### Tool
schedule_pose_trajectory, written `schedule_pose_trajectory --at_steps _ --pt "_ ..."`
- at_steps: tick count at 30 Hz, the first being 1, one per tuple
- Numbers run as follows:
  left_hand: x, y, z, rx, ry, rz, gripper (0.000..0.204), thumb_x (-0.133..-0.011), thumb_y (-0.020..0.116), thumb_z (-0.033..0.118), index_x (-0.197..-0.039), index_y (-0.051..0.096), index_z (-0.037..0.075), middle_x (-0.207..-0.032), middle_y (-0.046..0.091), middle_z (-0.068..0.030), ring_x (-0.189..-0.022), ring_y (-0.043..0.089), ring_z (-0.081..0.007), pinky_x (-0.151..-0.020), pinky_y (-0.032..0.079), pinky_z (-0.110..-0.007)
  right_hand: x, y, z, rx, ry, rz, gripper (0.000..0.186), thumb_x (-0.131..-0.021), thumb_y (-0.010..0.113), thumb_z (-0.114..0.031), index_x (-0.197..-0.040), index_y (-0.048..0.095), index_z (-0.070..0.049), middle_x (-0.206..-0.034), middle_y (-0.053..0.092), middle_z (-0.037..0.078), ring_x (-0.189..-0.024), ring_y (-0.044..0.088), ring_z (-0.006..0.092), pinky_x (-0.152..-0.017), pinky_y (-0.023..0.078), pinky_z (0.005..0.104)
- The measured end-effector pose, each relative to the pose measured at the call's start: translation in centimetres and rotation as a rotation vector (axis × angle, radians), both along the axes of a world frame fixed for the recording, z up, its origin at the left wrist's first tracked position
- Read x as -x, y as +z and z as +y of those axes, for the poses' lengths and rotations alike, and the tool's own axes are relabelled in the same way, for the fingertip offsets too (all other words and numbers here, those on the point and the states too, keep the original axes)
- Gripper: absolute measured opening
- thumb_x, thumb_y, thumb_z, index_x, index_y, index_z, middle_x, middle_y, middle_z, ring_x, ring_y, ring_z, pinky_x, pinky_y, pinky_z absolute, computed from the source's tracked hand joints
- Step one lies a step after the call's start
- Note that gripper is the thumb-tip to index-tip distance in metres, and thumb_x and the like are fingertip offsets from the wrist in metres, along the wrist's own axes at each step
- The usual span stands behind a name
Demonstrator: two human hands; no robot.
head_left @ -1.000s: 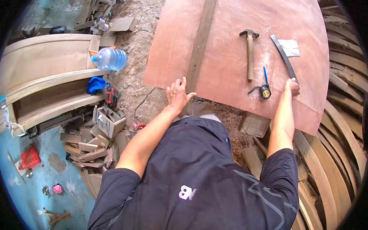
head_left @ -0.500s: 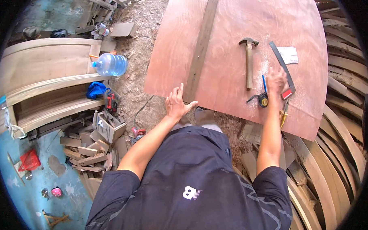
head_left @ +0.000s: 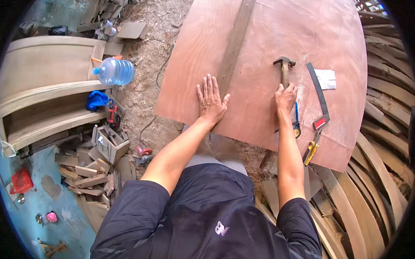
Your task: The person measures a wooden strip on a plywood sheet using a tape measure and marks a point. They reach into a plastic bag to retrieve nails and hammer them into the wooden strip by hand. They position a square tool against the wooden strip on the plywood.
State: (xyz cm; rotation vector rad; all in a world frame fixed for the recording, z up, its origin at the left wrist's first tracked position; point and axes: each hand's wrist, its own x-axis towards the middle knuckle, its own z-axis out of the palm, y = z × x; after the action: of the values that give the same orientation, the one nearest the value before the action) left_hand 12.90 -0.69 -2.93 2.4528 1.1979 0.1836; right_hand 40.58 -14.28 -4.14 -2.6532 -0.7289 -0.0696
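Observation:
My left hand point(head_left: 211, 100) lies flat with fingers spread on the reddish plywood sheet point(head_left: 311, 23), against the left edge of a narrow wooden strip point(head_left: 236, 39). The fingers of my right hand point(head_left: 286, 98) are wrapped round the handle of a claw hammer point(head_left: 284, 70), whose head rests on or just above the sheet, pointing away from me. Right of that hand are a blue pencil point(head_left: 296, 112) and a tape measure point(head_left: 296, 131), partly behind my forearm. A dark flat bar with a red patch point(head_left: 317, 90) and a yellow-handled cutter point(head_left: 311, 152) lie farther right.
A white paper point(head_left: 327, 79) lies on the sheet. Curved timbers point(head_left: 384, 181) are stacked along the right. On the left are a large blue water bottle point(head_left: 116, 72), a wooden furniture frame point(head_left: 44, 94), a red power tool point(head_left: 143, 151) with its cable, and wood offcuts point(head_left: 89, 175).
My right hand has moved left from beside the dark bar and taken hold of the hammer's handle. My left hand has slid forward from the sheet's near edge and now lies flat.

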Motion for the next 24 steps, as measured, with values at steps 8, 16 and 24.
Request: schedule_pose_trajectory --at_steps 8,16,24 --pt "1.1 -0.7 0.7 -0.024 0.041 0.008 0.096 -0.099 0.063 0.048 -0.165 0.019 -0.005 -0.175 0.015 -0.0241 -0.163 0.013 -0.0386 -0.129 0.005 -0.063 6.4 8.1 2.5 -0.245 0.25 0.638 0.029 -0.108 0.059 -0.023 -0.125 0.061 0.0 -0.084 0.068 0.022 -0.074 0.065 0.0429 -0.067 0.051 0.0518" --pt "0.9 -0.7 0.6 -0.026 0.047 -0.022 0.095 -0.097 0.065 0.047 -0.164 0.023 -0.005 -0.174 0.018 -0.0241 -0.162 0.016 -0.0393 -0.128 0.01 -0.064 10.6 9.0 4.2 -0.147 0.706 0.467 0.028 -0.111 0.049 -0.02 -0.134 0.052 -0.003 -0.085 0.067 0.029 -0.086 0.068 0.053 -0.068 0.051 0.0579" --pt "1.2 -1.0 0.7 -0.019 0.031 0.012 0.092 -0.099 0.062 0.045 -0.164 0.02 -0.005 -0.173 0.018 -0.0248 -0.162 0.016 -0.0392 -0.129 0.009 -0.064 9.5 5.6 4.0 0.026 0.751 0.384 0.019 -0.109 0.052 -0.016 -0.123 0.05 -0.002 -0.083 0.064 0.032 -0.077 0.067 0.0527 -0.062 0.052 0.0575"
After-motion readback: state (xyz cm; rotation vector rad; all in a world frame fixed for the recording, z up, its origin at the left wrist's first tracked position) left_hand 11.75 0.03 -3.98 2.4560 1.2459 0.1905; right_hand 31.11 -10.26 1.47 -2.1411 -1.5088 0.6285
